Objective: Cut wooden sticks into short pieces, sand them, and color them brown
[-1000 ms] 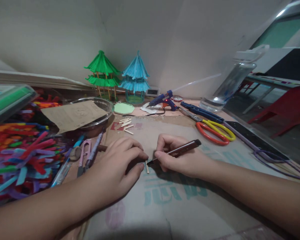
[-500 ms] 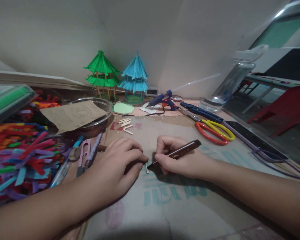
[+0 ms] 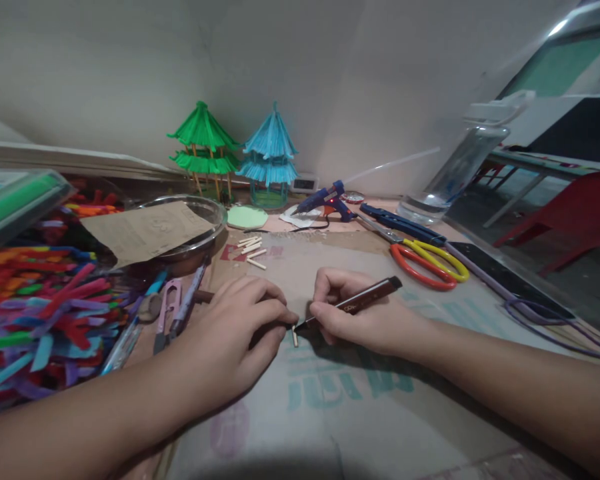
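Note:
A dark brown marker pen point(image 3: 367, 297) is gripped in my right hand point(image 3: 347, 313), its tip touching or very close to a short pale wooden stick point(image 3: 295, 339). My left hand point(image 3: 253, 320) rests on the cardboard point(image 3: 370, 427) with its fingers curled together, and the fingertips pinch or press the stick's far end, which they cover. Several more short wooden sticks point(image 3: 257, 253) lie loose beyond my left hand. Part of a brown rod-like thing point(image 3: 205, 297) shows behind that hand.
Colourful pipe cleaners point(image 3: 45, 320) pile up at left, beside a pink cutter point(image 3: 169, 307). At the back stand a green pagoda model point(image 3: 203, 147), a blue pagoda model point(image 3: 270, 153) and a glue gun point(image 3: 330, 200). Scissors point(image 3: 425, 263) and a water bottle point(image 3: 450, 173) are at right.
The marker's tip has shifted slightly up along the stick, toward my left fingertips, and the pen has tilted a little. My left hand stays practically in place.

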{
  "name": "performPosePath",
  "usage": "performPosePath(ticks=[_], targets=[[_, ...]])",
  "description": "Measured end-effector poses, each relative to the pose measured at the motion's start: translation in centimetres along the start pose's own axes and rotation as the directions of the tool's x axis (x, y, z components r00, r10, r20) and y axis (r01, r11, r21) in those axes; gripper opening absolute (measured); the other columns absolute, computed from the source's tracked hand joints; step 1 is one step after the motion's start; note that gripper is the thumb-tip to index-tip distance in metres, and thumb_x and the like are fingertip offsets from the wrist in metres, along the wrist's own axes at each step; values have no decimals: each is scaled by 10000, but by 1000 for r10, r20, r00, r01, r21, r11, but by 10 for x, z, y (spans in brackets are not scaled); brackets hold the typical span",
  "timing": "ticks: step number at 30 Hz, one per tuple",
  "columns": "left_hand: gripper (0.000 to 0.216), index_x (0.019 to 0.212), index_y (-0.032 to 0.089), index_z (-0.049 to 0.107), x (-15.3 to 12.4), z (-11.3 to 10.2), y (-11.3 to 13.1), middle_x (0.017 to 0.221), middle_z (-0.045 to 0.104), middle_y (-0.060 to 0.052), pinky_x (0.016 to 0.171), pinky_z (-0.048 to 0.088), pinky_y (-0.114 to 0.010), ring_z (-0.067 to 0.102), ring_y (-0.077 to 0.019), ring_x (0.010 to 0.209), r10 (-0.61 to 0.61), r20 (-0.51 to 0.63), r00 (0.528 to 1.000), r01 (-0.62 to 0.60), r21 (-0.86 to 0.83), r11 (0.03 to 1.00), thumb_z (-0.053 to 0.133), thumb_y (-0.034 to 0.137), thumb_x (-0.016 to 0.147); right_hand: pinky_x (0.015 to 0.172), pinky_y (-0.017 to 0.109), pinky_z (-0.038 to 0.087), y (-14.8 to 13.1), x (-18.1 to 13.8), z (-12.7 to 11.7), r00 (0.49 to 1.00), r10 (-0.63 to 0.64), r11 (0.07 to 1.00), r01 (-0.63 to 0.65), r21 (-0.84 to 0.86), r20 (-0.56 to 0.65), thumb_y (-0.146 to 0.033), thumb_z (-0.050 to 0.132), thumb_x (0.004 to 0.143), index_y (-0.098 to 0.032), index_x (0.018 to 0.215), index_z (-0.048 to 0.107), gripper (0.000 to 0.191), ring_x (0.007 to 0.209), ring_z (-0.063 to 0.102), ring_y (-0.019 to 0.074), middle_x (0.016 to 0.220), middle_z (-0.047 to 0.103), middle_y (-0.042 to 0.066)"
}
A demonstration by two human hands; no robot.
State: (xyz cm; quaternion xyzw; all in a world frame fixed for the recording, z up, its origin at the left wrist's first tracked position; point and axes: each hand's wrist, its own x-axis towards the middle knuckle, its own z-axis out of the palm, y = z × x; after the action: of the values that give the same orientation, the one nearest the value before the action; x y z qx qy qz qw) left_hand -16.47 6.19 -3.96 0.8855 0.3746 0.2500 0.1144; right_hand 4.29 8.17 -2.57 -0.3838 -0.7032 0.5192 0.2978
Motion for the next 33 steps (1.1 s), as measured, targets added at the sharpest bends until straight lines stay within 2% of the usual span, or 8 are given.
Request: performPosePath(ticks=[6,13,18,25,30,33], targets=[[225,974,227,683,0,0,0,1003,604,-45,854,443,-382,564,-218,983,11,-9,1000,-11,5,1000,480,161,906,408,165,329,2,1,1,999,-31,999,31,-20,-9,-222,576,757,-211,676,448,152,418,436,58,495,531,-69],[219,961,215,684,0,0,-1,1007,601,-55,850,448,-395,561,-225,979,14,-1,1000,-14,9,1000,475,173,912,411,161,332,3,-1,-1,993,-29,999,31,-10,113,-203,601,758,-206,674,459,165,427,457,63,502,541,-61],[232,978,223,687,1,0,0,994,607,-49,846,446,-386,563,-220,973,12,-8,1000,-12,5,1000,474,166,908,410,165,328,3,0,0,1000,-30,1000,30,-9,3,-208,595,762,-211,672,439,180,424,451,63,503,529,-68],[214,946,207,686,1,-1,0,1006,605,-58,857,444,-393,559,-226,982,0,7,1000,0,20,1000,479,173,906,404,160,329,2,-3,-1,992,-38,999,42,-24,120,-210,595,758,-205,670,468,154,429,460,63,503,545,-62],[225,976,224,686,0,0,-1,1000,606,-48,854,444,-377,561,-218,976,12,3,1000,-12,15,1000,479,168,907,405,154,330,2,-3,-1,998,-30,1000,30,-1,57,-203,573,760,-210,674,447,153,420,451,53,502,540,-71],[221,962,218,678,1,1,-1,1003,606,-48,850,445,-374,560,-217,976,16,5,1000,-17,18,1000,471,165,907,401,150,330,1,-2,0,997,-45,999,45,-7,58,-195,584,747,-207,668,453,153,418,452,50,500,536,-73]])
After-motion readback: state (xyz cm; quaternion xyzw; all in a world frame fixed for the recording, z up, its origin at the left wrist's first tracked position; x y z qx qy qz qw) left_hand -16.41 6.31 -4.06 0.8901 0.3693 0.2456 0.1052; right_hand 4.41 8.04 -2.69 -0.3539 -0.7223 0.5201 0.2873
